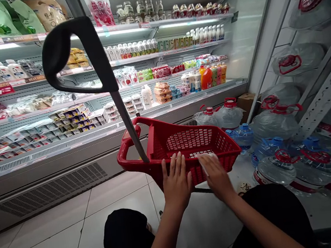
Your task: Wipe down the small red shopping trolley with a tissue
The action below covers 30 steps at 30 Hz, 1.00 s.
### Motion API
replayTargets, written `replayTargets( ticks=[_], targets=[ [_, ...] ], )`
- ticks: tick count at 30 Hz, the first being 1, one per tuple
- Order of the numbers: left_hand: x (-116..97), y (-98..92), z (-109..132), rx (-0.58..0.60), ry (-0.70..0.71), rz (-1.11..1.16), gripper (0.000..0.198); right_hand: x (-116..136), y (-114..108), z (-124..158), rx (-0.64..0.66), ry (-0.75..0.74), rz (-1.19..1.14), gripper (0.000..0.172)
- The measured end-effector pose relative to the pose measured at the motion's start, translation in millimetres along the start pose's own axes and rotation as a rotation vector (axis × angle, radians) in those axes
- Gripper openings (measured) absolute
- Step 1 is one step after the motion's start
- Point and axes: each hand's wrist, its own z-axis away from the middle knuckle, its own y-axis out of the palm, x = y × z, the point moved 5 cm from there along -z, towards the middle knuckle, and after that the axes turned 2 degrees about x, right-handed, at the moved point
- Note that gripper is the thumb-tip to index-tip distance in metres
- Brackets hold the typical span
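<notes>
A red plastic basket cart (pixel 158 163) stands on the floor before me, with a grey pole and a black loop handle (pixel 96 48) rising from its left end. My left hand (pixel 177 183) lies on the near side of the basket, fingers stretched out, holding nothing. Further right, my right hand (pixel 216 174) is at the same rim with a white cloth or tissue (pixel 203 164) under its fingers. Part of the white piece is hidden by the hand. The basket's inside shows its grid walls and no goods that I can make out.
A lit refrigerated shelf unit (pixel 65 146) with dairy goods and drinks spans the back. Large water bottles (pixel 275 169) with red handles crowd the floor at the right, beside a white perforated rack post (pixel 324 92). My knees frame the bottom.
</notes>
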Motion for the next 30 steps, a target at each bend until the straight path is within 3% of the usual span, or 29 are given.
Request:
replayTargets(
  ticks=[3,5,11,15,19,22,27,30],
  targets=[
    [-2,7.8,1,0.015,0.027,-0.009,0.064,35,10,-18,0.028,-0.023,-0.069,0.072],
    [5,8.9,2,0.022,0.06,-0.014,0.063,36,10,-23,0.055,-0.036,-0.098,0.069],
    [30,7.5,0,0.012,0.088,0.01,0.066,-18,-4,-9,0.065,0.009,-0.08,0.06],
    [38,7.8,-3,-0.015,-0.026,0.017,0.065,-45,-16,16,0.025,0.056,-0.021,0.059],
    [43,7.8,-7,-0.006,-0.151,0.009,0.06,-51,-31,46,0.006,0.06,0.011,0.065],
    [30,14.2,-9,0.005,-0.218,0.007,0.059,-38,-39,59,0.023,0.058,0.041,0.072],
    [-33,37.2,-1,0.048,0.006,0.108,0.065,-2,-47,53,0.074,0.014,0.07,0.078],
    [-43,41.1,7,0.052,0.02,0.116,0.071,4,-52,50,0.114,-0.028,0.044,0.077]
  ],
)
